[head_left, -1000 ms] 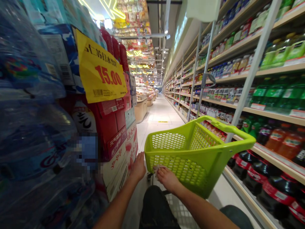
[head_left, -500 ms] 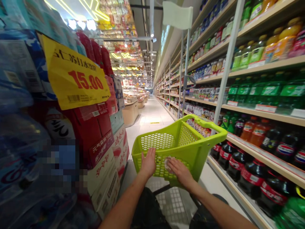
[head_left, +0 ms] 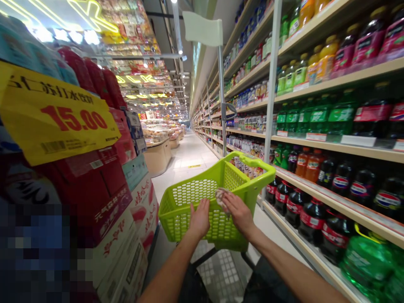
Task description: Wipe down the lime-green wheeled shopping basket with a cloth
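Note:
A lime-green plastic shopping basket (head_left: 189, 191) sits on a cart in front of me, in a supermarket aisle. My left hand (head_left: 200, 218) lies flat against the basket's near wall, fingers stretched upward. My right hand (head_left: 239, 212) presses a small crumpled cloth or tissue (head_left: 221, 196) against the same wall near the rim. The basket's inside looks bare through the mesh.
Stacked red and white drink cartons (head_left: 120, 198) with a yellow 15.00 price sign (head_left: 57, 120) stand close on the left. Shelves of soda bottles (head_left: 331, 185) line the right. The tiled aisle (head_left: 189, 162) runs ahead. A grey mesh cart deck (head_left: 221, 273) lies below the basket.
My left hand left the cartons and came onto the basket's near wall. My right hand with the cloth slid up toward the rim. The view has swung right and nearer the shelves.

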`<state>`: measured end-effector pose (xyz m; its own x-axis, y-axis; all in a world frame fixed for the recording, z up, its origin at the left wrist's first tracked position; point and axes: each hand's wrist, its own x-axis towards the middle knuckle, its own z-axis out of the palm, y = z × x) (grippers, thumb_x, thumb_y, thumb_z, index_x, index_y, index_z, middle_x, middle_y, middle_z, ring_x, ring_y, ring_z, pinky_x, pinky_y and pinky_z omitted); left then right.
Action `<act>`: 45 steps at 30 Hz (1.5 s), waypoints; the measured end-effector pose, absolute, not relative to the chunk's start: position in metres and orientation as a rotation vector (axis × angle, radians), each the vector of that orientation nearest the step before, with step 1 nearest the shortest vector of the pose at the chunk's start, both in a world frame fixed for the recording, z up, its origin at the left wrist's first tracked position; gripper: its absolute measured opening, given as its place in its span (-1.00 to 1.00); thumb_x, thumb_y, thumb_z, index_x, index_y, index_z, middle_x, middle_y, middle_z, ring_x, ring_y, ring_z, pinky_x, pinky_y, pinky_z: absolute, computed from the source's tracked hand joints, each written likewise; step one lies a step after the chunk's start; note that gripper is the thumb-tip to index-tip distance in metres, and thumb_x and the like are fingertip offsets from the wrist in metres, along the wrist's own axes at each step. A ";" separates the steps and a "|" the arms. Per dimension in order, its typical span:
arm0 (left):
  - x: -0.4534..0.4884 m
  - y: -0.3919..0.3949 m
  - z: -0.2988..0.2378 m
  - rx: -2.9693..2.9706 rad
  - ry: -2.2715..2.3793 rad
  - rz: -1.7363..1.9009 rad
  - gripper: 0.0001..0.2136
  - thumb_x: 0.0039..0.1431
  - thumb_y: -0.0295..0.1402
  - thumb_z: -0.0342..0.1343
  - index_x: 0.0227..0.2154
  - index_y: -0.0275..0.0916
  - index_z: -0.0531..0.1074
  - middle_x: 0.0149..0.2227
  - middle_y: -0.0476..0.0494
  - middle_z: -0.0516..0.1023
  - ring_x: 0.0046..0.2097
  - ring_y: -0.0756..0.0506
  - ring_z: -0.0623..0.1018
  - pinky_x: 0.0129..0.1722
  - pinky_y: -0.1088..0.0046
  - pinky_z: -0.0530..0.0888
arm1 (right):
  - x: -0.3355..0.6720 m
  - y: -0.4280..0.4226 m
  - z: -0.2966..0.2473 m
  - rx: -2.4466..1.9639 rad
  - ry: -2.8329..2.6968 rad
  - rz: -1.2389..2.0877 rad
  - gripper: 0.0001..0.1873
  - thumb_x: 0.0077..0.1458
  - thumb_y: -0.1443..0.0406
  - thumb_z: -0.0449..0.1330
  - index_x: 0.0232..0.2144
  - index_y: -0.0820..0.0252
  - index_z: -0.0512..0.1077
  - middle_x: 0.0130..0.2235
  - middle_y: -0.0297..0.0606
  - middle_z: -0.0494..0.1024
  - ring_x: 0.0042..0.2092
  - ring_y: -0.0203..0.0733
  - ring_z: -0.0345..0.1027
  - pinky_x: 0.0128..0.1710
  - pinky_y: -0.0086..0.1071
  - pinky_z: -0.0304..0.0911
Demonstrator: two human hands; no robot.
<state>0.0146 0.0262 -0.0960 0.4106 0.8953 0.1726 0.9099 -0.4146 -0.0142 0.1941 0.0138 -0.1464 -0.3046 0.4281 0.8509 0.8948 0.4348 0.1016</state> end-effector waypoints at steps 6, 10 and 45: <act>0.022 0.026 -0.095 -2.564 -1.590 -0.213 -0.32 -0.12 -0.58 -0.20 0.18 -0.32 -0.08 0.25 -0.16 -0.04 0.25 -0.08 -0.02 0.19 0.00 -0.12 | 0.220 0.006 -0.186 -1.076 -2.074 -0.822 -0.68 0.16 0.39 -0.07 -0.12 0.13 0.41 -0.13 -0.27 0.51 -0.01 -0.24 0.31 -0.04 -0.31 0.28; 0.036 0.027 -0.092 -2.586 -1.571 -0.210 -0.29 -0.15 -0.59 -0.18 0.19 -0.32 -0.11 0.26 -0.15 -0.07 0.26 -0.09 -0.05 0.19 -0.01 -0.15 | 0.243 0.001 -0.154 -1.127 -1.948 -0.852 -0.63 0.16 0.41 -0.08 -0.01 0.19 0.32 0.01 -0.17 0.41 0.10 -0.15 0.18 0.02 -0.19 0.21; 0.058 0.025 -0.099 -2.578 -1.635 -0.272 -0.25 -0.18 -0.58 -0.15 0.20 -0.29 -0.13 0.27 -0.10 -0.19 0.27 -0.13 -0.12 0.18 -0.01 -0.10 | 0.296 0.036 -0.062 -1.295 -1.993 -0.801 -0.55 0.00 0.52 -0.07 -0.10 0.18 0.40 0.00 -0.20 0.42 0.06 -0.15 0.22 0.05 -0.16 0.15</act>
<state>0.0578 0.0254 -0.0987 0.4160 0.8893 0.1900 0.9029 -0.4288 0.0302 0.2962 0.0358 -0.0623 -0.3248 0.5516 0.7683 0.9299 0.3344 0.1530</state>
